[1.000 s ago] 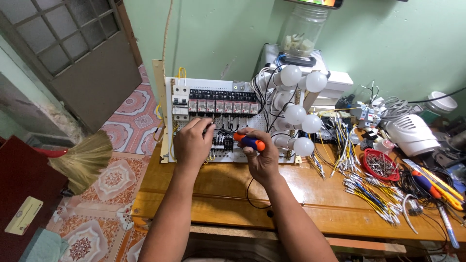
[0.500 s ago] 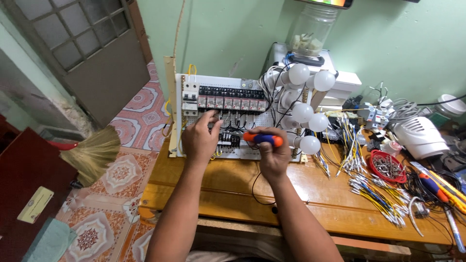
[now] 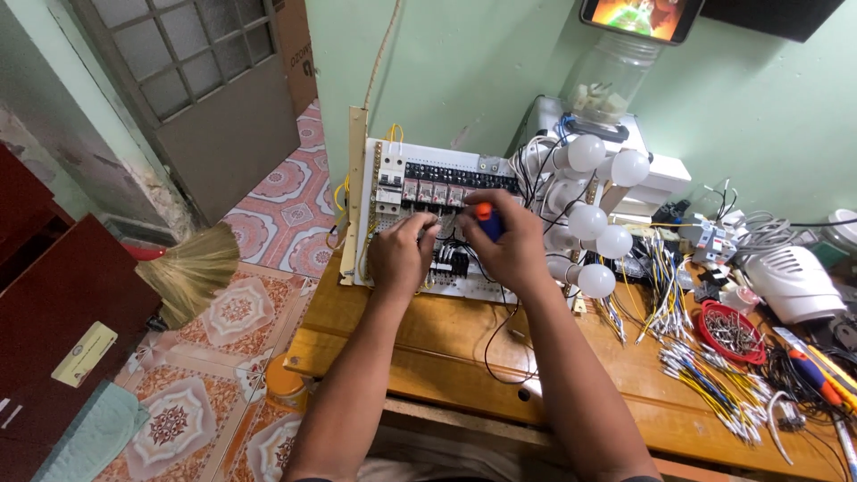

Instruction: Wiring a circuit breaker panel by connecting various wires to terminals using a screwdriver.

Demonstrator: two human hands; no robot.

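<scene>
A white electrical panel with rows of breakers and wiring leans upright against the green wall on a wooden workbench. My left hand rests on the panel's lower middle, fingers pinching at the wiring. My right hand grips a screwdriver with an orange and blue handle, its tip pointed into the panel just beside my left fingers. Several white bulbs on holders stand at the panel's right edge.
Bundles of cut wires, a red bowl of small parts, more screwdrivers and a white device cover the bench's right side. A glass jar stands behind. A broom lies on the tiled floor at left.
My right hand has turned the screwdriver from lying sideways to pointing into the panel, moving up close to my left hand. The view has shifted slightly left.
</scene>
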